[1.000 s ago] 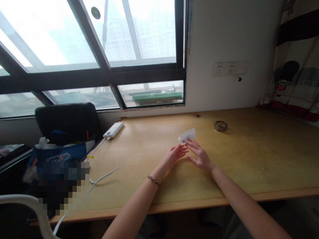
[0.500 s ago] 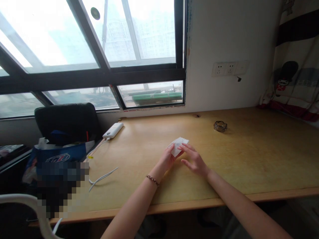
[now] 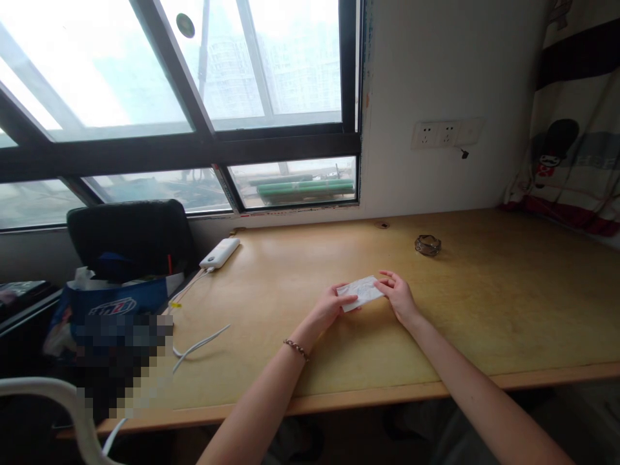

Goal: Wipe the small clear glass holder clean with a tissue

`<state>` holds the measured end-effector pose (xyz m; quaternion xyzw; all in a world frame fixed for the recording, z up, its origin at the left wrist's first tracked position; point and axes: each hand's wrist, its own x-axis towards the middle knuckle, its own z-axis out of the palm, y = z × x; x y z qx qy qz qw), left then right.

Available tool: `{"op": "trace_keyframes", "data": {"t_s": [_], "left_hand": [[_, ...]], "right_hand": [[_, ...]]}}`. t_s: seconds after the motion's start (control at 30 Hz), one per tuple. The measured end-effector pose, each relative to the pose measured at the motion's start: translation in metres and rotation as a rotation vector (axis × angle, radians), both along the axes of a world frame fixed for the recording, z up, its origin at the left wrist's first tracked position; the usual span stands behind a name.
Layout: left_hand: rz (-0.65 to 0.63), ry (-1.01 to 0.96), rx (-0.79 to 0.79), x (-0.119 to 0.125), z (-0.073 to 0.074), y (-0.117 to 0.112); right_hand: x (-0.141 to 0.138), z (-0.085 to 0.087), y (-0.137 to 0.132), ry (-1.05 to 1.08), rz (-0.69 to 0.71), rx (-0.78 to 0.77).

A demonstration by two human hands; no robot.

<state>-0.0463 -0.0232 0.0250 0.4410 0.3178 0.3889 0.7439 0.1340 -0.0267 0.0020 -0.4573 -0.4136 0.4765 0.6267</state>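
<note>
A folded white tissue (image 3: 361, 292) with a wrinkled surface is held a little above the wooden desk. My left hand (image 3: 332, 306) grips its left end, thumb on top and fingers underneath; a beaded bracelet is on that wrist. At the tissue's right end, my right hand (image 3: 401, 300) pinches the corner between thumb and fingers, with the upper fingers stretched past it. The tissue spans flat between both hands.
A dark metal bracelet-like ring (image 3: 428, 245) lies at the desk's (image 3: 484, 303) back right. On the left are a white power bank (image 3: 220, 254) with a white cable (image 3: 201, 343), a dark chair (image 3: 128, 229) and a blue bag (image 3: 116, 303). Windows rise behind.
My right hand has moved right and now pinches the tissue's right corner. The tissue has turned and looks wider, and my left thumb now lies across its left end.
</note>
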Motion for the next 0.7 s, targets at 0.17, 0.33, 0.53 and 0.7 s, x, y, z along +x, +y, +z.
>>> {"op": "trace_keyframes", "data": {"t_s": [0.17, 0.33, 0.53, 0.7], "left_hand": [[0.035, 0.13, 0.068, -0.001, -0.009, 0.007], [0.138, 0.245, 0.121, -0.001, -0.015, 0.013], [0.282, 0.554, 0.489, -0.004, -0.019, 0.015], [0.287, 0.829, 1.031, -0.005, -0.01, 0.004]], "right_hand": [[0.003, 0.001, 0.001, -0.215, -0.182, 0.096], [0.012, -0.004, 0.004, -0.399, -0.281, 0.087], [0.018, -0.011, 0.009, -0.668, -0.379, 0.064], [0.006, -0.002, -0.003, -1.035, -0.367, 0.255]]}}
